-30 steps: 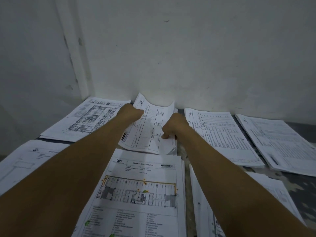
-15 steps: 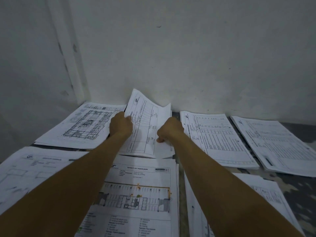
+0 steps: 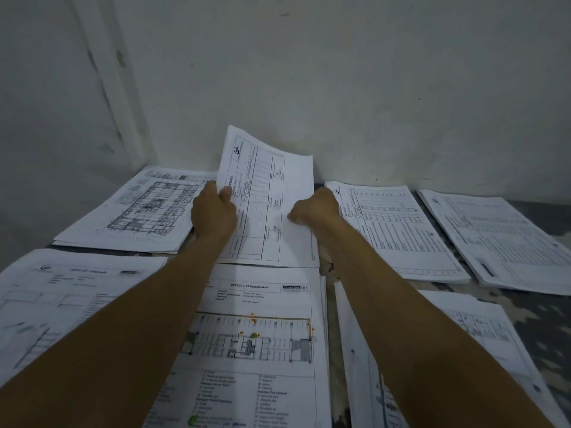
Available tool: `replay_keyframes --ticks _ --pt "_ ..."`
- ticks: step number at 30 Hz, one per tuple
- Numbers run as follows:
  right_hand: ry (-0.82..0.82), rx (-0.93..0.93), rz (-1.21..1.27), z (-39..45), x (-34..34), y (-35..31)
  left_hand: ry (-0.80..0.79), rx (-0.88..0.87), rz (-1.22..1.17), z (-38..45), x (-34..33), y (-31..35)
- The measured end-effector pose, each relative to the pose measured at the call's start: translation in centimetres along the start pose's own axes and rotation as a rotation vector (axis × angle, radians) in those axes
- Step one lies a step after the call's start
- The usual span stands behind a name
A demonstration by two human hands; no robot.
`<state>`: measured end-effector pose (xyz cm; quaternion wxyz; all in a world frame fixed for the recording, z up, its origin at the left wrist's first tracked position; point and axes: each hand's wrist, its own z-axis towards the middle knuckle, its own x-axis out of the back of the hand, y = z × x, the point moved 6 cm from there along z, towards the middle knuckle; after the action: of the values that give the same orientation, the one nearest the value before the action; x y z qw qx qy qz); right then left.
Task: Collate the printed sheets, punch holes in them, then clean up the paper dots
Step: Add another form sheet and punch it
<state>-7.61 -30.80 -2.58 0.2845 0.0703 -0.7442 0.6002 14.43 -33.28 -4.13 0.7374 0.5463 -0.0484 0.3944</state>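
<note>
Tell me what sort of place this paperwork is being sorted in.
Probably the floor in a bare corner of a building, not a desk: stacks of printed sheets lie spread on a mottled grey surface that runs straight into a scuffed white wall. Both hands lift one form sheet.

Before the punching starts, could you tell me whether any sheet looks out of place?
Only the form sheet stands out: the left hand and right hand hold it, its far end raised and curling, while the other stacks lie flat.

Looked like a bare office back room: scuffed, unpainted grey-white plaster walls [image 3: 370, 88] meeting in a corner, stacks of white printed defect-list sheets and floor plans [image 3: 256, 335] spread over a dark mottled surface [image 3: 543, 322].
</note>
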Motion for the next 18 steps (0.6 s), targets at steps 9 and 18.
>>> replay_keyframes --ticks 9,18 --pt "-0.097 -0.003 0.458 0.0 0.5 -0.1 0.072 0.001 -0.148 -0.1 0.7 -0.1" --pt "-0.06 0.144 0.541 -0.7 1.0 -0.7 0.168 0.001 -0.311 0.9 3.6 1.9"
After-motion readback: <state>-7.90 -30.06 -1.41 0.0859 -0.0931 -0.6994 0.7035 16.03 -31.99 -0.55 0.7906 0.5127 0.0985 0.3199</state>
